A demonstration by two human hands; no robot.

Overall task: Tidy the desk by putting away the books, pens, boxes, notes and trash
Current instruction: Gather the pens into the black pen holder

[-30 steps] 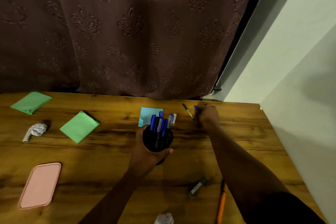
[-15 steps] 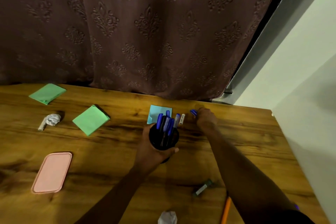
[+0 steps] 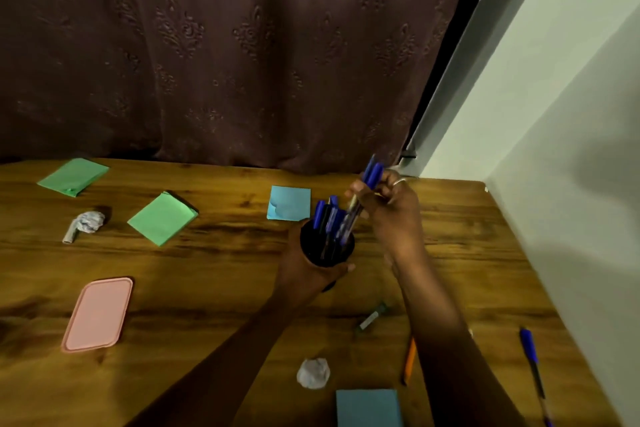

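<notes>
My left hand (image 3: 304,274) grips a black pen holder (image 3: 327,248) just above the wooden desk (image 3: 221,270); several blue-capped pens stand in it. My right hand (image 3: 391,208) holds blue-capped pens (image 3: 363,198) slanted, their lower ends dipping into the holder's mouth. Another blue pen (image 3: 531,364) lies at the desk's right edge, and an orange pencil (image 3: 410,359) rests beside my right forearm. Two green note pads (image 3: 162,218) (image 3: 74,177) and two blue ones (image 3: 289,203) (image 3: 369,407) lie flat. Crumpled paper balls (image 3: 86,224) (image 3: 313,373) sit on the left and near the front.
A pink flat lid (image 3: 98,314) lies front left. A small dark green stick-like item (image 3: 370,317) rests under my right forearm. A brown patterned curtain (image 3: 225,45) hangs behind the desk, and a pale wall (image 3: 571,149) borders its right side.
My right hand picked pens up from the desk's far right and lifted them to the holder. The view tilted down, revealing more of the desk's front.
</notes>
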